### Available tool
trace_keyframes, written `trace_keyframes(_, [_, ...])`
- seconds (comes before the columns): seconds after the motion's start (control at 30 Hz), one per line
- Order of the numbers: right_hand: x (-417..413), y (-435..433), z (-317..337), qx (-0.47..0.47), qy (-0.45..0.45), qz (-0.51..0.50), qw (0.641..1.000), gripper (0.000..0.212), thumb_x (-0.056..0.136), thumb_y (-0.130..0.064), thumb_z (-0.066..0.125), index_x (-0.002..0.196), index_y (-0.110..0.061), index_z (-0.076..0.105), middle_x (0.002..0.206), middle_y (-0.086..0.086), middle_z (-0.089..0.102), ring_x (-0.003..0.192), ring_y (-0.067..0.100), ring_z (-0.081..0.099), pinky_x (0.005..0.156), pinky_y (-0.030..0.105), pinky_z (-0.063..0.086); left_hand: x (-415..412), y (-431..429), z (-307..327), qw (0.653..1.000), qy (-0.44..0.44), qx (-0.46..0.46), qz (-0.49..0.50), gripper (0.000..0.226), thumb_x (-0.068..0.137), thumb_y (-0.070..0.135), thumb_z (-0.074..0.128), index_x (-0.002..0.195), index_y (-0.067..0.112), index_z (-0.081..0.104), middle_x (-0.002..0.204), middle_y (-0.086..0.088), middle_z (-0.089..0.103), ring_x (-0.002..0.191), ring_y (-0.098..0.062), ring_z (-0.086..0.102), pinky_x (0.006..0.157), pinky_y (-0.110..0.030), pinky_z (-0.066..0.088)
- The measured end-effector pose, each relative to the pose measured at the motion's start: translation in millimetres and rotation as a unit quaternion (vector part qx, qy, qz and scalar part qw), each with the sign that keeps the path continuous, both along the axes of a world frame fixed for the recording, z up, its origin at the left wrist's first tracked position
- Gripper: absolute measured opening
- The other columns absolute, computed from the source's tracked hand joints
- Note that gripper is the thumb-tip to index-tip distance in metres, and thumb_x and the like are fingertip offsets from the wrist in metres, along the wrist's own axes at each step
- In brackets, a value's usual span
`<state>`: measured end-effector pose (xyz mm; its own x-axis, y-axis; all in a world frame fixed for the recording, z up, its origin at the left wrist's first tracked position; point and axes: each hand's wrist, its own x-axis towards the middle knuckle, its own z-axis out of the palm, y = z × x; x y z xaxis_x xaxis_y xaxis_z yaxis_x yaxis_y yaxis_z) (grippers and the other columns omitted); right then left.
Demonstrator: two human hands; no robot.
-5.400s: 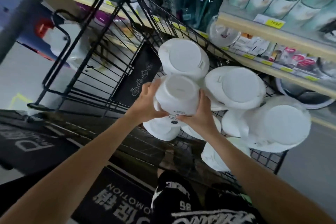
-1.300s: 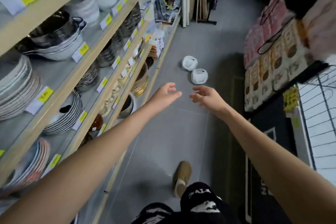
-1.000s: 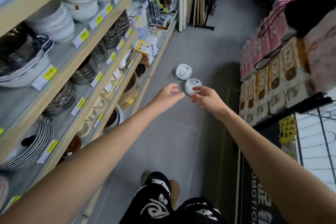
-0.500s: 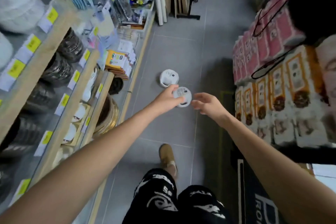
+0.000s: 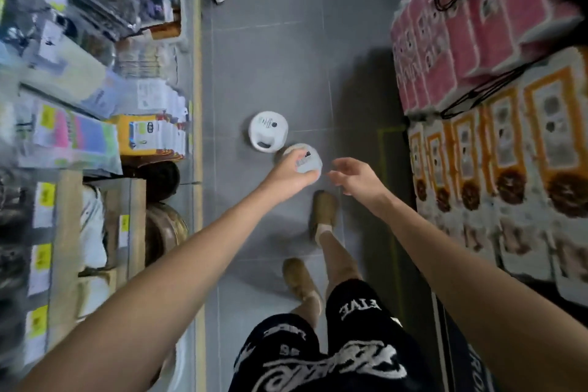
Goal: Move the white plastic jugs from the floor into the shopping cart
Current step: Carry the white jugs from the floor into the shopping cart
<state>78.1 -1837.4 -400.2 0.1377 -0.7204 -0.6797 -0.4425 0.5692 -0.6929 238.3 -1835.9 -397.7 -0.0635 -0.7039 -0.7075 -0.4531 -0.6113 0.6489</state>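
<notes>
White jug (image 5: 306, 160) half-hidden, grip unclear.

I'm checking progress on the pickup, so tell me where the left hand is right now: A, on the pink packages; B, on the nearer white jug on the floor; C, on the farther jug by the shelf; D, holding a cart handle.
B: the left hand is on top of the nearer jug, while the farther jug stands untouched and the right hand hovers open beside it.

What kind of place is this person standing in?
Most likely a shop aisle selling household goods. Shelves on one side carry yellow price tags, wrapped multipacks are stacked on the other, and two white jugs stand on the grey tiled floor between them.
</notes>
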Motion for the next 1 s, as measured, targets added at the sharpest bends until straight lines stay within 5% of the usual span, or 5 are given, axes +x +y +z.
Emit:
trace_keyframes(0.43, [5,-148,-190,0.101,0.013,-0.059,0.993,0.04,0.092,-0.013,0.058,0.131,-0.006,0.05,0.095,-0.008,0.061,0.081,0.004,0.056,0.085,0.027,0.047,2,-147,-210,0.997,-0.043,0.054,0.021,0.074,0.058,0.033,0.071,0.125,0.007,0.05,0.126,-0.01,0.057,0.114,-0.019,0.057,0.103,-0.037,0.044])
trace_keyframes(0.73, [34,-153,-405,0.149,0.038,-0.178,0.972,0.046,0.09,-0.009,0.061,0.133,-0.009,0.045,0.12,0.008,0.053,0.071,0.009,0.055,0.05,0.0,0.036,12,-182,-420,0.98,-0.139,0.006,-0.144,0.078,0.085,0.024,0.065,0.148,0.01,0.021,0.152,-0.012,0.022,0.142,-0.026,0.019,0.115,-0.032,0.018])
trace_keyframes(0.83, [43,-146,-473,0.158,0.059,-0.207,0.964,0.061,0.086,-0.017,0.066,0.14,-0.013,0.038,0.131,0.009,0.048,0.095,0.019,0.059,0.073,0.005,0.045,22,-186,-488,0.972,-0.146,0.004,-0.182,0.079,0.083,0.031,0.068,0.145,0.01,0.025,0.148,-0.014,0.029,0.14,-0.029,0.024,0.115,-0.04,0.022])
trace_keyframes(0.9, [49,-140,-511,0.155,0.085,-0.218,0.96,0.076,0.083,-0.025,0.07,0.147,-0.015,0.029,0.144,0.012,0.038,0.127,0.029,0.046,0.104,0.029,0.04,30,-188,-522,0.965,-0.159,0.001,-0.211,0.085,0.082,0.035,0.069,0.147,0.01,0.02,0.151,-0.014,0.024,0.142,-0.029,0.021,0.116,-0.04,0.02])
trace_keyframes(1.0, [59,-128,-555,0.167,0.114,-0.217,0.955,0.088,0.082,-0.034,0.072,0.15,-0.015,0.018,0.152,0.014,0.025,0.138,0.033,0.029,0.111,0.041,0.03,45,-192,-562,0.952,-0.176,-0.011,-0.251,0.089,0.081,0.038,0.069,0.149,0.014,0.017,0.153,-0.012,0.02,0.141,-0.03,0.02,0.115,-0.041,0.022])
